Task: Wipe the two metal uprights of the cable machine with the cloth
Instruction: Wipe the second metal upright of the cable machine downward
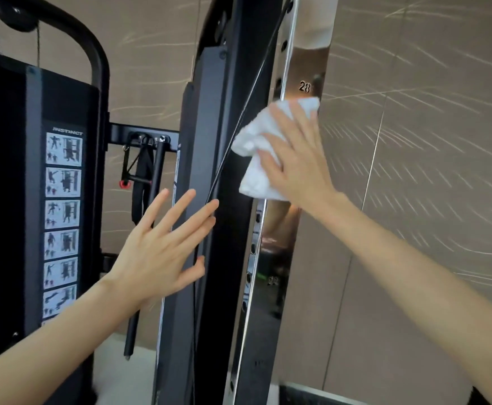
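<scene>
Beige streaked wall panels (428, 141) behind; a black strap handle (136, 179) (red end caps) hangs beside a black bar (154, 188)

"28" on polished metal upright (303, 68); "INSTINCT" heading exercise chart (63, 220) on black panel (34, 171)

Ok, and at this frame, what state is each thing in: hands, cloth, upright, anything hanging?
right hand: flat, fingers straight, pressing the cloth onto the metal upright.
cloth: white, bunched, pinned just below the number 28.
metal upright: standing, shiny, cloth against it.
left hand: fingers spread, holding nothing, by the black panel.
handle: hanging from the crossbar.
</scene>
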`<state>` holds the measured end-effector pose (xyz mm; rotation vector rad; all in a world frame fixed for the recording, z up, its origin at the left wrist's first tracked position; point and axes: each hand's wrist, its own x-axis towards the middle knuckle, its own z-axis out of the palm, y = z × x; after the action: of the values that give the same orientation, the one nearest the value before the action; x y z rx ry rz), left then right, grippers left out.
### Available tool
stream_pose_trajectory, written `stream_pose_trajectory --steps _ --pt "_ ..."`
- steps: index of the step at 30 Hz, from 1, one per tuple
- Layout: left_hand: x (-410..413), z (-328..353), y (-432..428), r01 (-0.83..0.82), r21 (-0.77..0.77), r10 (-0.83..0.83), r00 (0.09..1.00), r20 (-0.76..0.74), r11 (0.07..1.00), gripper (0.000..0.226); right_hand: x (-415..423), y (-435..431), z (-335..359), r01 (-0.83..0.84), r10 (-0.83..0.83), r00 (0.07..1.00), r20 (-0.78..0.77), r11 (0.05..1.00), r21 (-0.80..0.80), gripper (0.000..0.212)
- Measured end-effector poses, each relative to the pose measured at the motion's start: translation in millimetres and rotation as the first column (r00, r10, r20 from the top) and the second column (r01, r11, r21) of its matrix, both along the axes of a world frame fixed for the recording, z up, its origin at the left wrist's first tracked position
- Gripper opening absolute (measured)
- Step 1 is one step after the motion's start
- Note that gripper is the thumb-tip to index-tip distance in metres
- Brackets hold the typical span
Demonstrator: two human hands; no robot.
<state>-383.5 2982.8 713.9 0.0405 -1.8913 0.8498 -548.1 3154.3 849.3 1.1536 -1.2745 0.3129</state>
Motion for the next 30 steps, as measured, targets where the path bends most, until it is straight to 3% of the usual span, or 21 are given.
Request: stream_pose_trajectory --steps 4,10,12,16,22,25,30 --pt "-2 -3 3 -0.005 0.030 0.005 1.000 -0.012 1.000 0.055 2 -13 23 -0.002 0.009 0.997 0.073 0.994 -0.105 0.024" --pt "0 -5 8 -0.020 0.057 0.021 1.000 -0.011 0.998 0.056 -8 -5 -126 -0.127 0.123 0.987 0.107 0.991 0.030 0.036" --pt "-1 -6 12 -0.035 0.067 0.036 0.999 -0.006 0.997 0.055 -10 -2 -147 -0.133 0.127 0.984 0.121 0.990 0.042 0.042" --pt "-5 -7 19 -0.053 0.074 0.052 0.999 0.012 0.996 0.055 -13 1 -110 -0.134 0.128 0.986 0.103 0.989 0.057 0.044" --pt "-13 -21 44 -0.052 0.139 0.051 0.999 0.012 0.989 0.048 -9 -10 -46 -0.167 0.185 0.972 0.142 0.977 -0.130 0.038" --pt "-11 -29 43 -0.078 0.138 0.080 0.997 -0.014 0.987 0.044 -11 -8 -67 -0.177 0.199 0.966 0.168 0.975 -0.138 0.041" --pt "-8 -27 51 -0.125 0.148 0.127 0.992 -0.002 0.981 0.046 -23 7 -138 -0.312 0.306 0.889 0.340 0.949 -0.039 0.050"
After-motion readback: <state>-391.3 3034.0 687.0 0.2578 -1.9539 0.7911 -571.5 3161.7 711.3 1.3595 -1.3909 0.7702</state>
